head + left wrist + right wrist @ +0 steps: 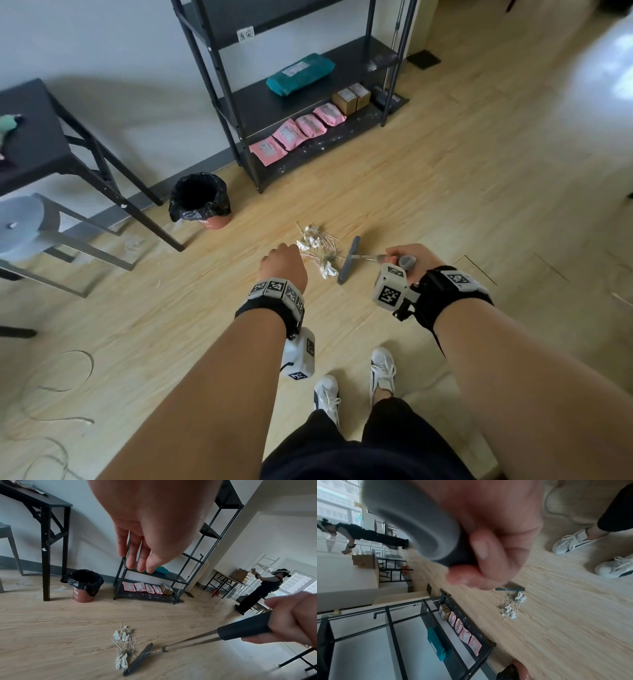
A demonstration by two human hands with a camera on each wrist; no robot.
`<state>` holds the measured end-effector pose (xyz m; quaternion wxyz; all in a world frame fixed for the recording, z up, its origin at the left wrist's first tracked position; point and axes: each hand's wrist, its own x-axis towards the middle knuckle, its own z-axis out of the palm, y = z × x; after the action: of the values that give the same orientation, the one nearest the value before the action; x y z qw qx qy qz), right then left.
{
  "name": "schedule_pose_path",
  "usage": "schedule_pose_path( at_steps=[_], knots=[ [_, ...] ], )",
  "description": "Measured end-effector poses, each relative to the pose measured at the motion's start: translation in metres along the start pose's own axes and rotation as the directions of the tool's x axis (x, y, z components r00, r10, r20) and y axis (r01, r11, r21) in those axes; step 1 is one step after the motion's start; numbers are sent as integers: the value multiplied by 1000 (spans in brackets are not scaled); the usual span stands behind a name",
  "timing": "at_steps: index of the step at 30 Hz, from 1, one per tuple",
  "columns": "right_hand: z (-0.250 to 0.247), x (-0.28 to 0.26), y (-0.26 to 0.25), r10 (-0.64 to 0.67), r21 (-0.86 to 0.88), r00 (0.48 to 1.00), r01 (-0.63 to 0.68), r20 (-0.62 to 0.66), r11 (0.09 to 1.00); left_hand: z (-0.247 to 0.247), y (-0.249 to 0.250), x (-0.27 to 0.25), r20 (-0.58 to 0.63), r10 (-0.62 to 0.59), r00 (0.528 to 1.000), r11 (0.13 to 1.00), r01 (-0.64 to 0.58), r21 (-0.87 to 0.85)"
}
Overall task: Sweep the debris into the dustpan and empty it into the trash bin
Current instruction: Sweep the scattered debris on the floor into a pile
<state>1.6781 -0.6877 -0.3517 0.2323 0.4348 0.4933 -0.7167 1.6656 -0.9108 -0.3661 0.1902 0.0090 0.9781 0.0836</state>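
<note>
A pile of debris (317,248) (124,642) (511,605), thin wooden sticks and crumpled foil scraps, lies on the wooden floor. The dark broom head (348,260) (139,660) (510,588) rests on the floor right beside the pile. My right hand (407,255) (291,619) (488,547) grips the broom's dark handle grip (245,628). Above the pile's left side hangs my left hand (282,263) (137,547), fingers relaxed and holding nothing. The trash bin (200,200) (83,585), lined with a black bag, stands to the far left of the pile. No dustpan is in view.
A black shelf rack (308,113) with pink packets and a teal parcel stands against the wall beyond the pile. A black table (37,144) and a grey stool (24,219) are at the left. My white shoes (382,373) are behind the pile. Another person (262,589) stands far off.
</note>
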Motion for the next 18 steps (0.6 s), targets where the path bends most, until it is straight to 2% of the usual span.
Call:
schedule_pose_path(
  at_steps=[3,5,8,12,18],
  knots=[
    [-2,-2,-4,-4,17,1000,4,9,1000,1,2,0,-3,9,1000,1000,-9,-3],
    [0,-3,-6,8,-126,1000,-5,22,992,1,4,1,-6,11,1000,1000,-11,-7],
    [8,-7,-7,61,-376,998,-48,24,926,-3,8,1,-8,13,1000,1000,-13,-9],
    [11,-12,-6,88,-549,996,-90,-31,831,-10,14,5,-29,28,999,1000,-28,-3],
    [-11,-15,-20,33,-527,999,-37,-16,849,-16,27,14,-32,33,999,999,-33,13]
  ],
)
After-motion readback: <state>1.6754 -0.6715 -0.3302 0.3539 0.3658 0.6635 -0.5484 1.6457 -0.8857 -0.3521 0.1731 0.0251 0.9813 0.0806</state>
